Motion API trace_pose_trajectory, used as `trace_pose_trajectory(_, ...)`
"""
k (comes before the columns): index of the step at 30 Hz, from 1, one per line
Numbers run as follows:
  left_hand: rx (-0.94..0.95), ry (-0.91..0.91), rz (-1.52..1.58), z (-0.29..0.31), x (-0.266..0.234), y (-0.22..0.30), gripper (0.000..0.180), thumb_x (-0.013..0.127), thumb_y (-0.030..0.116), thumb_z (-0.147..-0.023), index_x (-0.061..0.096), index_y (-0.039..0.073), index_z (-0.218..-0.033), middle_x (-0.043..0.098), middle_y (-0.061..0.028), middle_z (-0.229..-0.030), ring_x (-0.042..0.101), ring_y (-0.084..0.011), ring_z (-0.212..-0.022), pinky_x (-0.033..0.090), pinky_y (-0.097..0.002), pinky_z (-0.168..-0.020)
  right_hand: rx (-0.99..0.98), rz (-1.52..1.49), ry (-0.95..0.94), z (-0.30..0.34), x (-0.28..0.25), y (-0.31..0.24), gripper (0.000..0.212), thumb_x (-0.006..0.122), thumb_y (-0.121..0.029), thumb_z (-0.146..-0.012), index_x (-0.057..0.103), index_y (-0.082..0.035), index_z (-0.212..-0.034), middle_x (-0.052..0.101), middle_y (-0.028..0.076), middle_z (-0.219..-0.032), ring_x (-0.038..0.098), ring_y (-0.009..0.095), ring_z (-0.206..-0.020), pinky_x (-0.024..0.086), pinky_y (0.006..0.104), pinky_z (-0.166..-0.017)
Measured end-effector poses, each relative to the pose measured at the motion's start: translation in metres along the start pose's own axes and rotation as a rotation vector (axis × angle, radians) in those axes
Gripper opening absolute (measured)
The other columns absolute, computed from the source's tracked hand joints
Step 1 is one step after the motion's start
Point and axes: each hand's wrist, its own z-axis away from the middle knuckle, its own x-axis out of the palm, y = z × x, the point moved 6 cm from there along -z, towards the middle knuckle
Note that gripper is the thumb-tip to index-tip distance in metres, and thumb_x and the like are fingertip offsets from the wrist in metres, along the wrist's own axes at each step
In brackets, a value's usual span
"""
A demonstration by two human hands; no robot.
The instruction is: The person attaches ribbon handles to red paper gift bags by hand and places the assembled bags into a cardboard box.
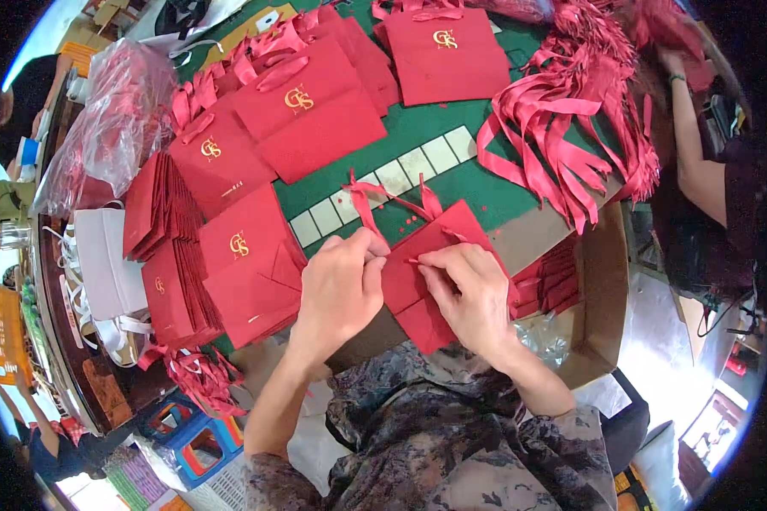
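A red paper gift bag (418, 311) lies tilted at the table's near edge, in front of my body. A pinkish-red ribbon (363, 204) rises in a loop at its far edge, beside my left hand (343, 281). That hand is closed, thumb against the curled fingers, with the ribbon running into them. My right hand (464, 289) rests over the bag, thumb and forefinger pinched on a short ribbon end (414, 261) at the bag's face. Small red paper dots (409, 223) lie scattered just beyond the bag.
Stacked red bags (311, 111) with gold lettering cover the table's left and back. Loose ribbons (562, 128) hang over its right side. A pale strip of squares (392, 177) crosses the green tabletop (315, 192). An open cardboard box (601, 298) holds red bags. Another person's arm (694, 145) shows at right.
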Motion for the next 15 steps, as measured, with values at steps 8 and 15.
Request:
trace_pose_trajectory(8, -0.233, -0.247, 0.476, -0.01, 0.012, -0.023, 0.009, 0.059, 0.003, -0.089, 0.06, -0.003, -0.096, 0.066, -0.0105, -0.074, 0.064, -0.0166, -0.065, 0.051, -0.0309, -0.062, -0.046, 0.03, 0.027, 0.0, 0.001, -0.004, 0.017, 0.074, 0.0, -0.077, 0.068, -0.006, -0.091, 0.064, 0.007, -0.084, 0.062, 0.026, -0.078, 0.046, 0.0374, -0.069)
trace_pose_trajectory(15, -0.266, -0.255, 0.578, -0.004, 0.012, -0.021, 0.007, 0.06, 0.002, -0.092, 0.062, -0.001, -0.097, 0.063, -0.0009, -0.082, 0.052, -0.0039, -0.069, 0.042, -0.0239, -0.056, -0.03, 0.053, -0.092, -0.006, 0.011, -0.012, 0.016, 0.074, -0.002, -0.074, 0.067, -0.006, -0.088, 0.063, 0.007, -0.08, 0.061, 0.026, -0.075, 0.045, 0.038, -0.067)
